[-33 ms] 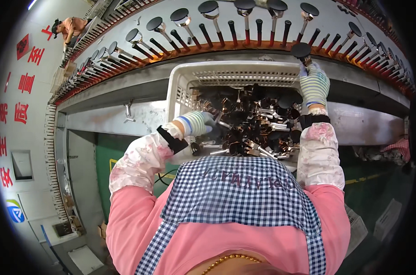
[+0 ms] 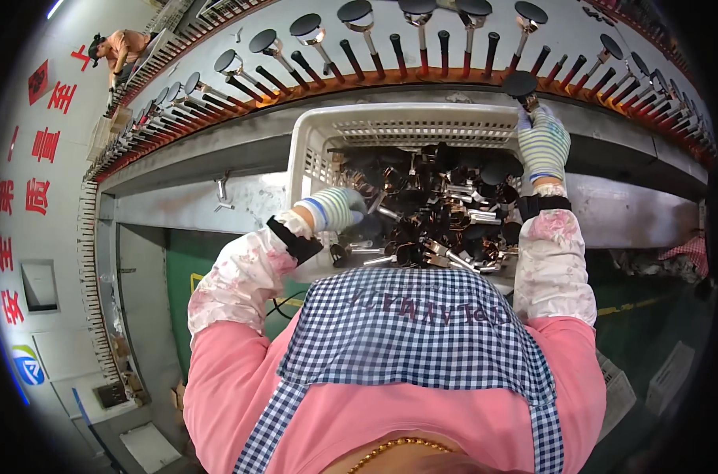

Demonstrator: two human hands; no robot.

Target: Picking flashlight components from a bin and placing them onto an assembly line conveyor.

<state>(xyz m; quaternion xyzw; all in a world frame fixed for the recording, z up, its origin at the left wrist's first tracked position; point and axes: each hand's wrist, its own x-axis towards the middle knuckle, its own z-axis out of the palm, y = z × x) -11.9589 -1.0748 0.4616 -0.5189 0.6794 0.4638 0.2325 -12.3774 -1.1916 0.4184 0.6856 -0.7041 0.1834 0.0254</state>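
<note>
My right hand (image 2: 544, 144), in a striped knit glove, is closed round the lower part of a black disc-headed metal part (image 2: 521, 84). It holds this part at the near edge of the rack line, beyond the basket's right back corner. My left hand (image 2: 337, 209), gloved alike, is inside the white plastic basket (image 2: 311, 126) at its left side. Its fingers curl down among a heap of metal parts (image 2: 457, 193) with black discs and shiny stems. Whatever those fingers may hold is hidden.
Behind the basket curves a rack line (image 2: 422, 77) carrying upright dark rods and several disc-headed parts (image 2: 355, 11). A loose metal piece (image 2: 223, 192) lies on the metal ledge to the left. Far left, another person (image 2: 122, 49) leans over the line. White crates (image 2: 616, 395) stand on the floor at right.
The rods and disc-headed parts on the rack line have shifted slightly left. Both hands stay almost where they were.
</note>
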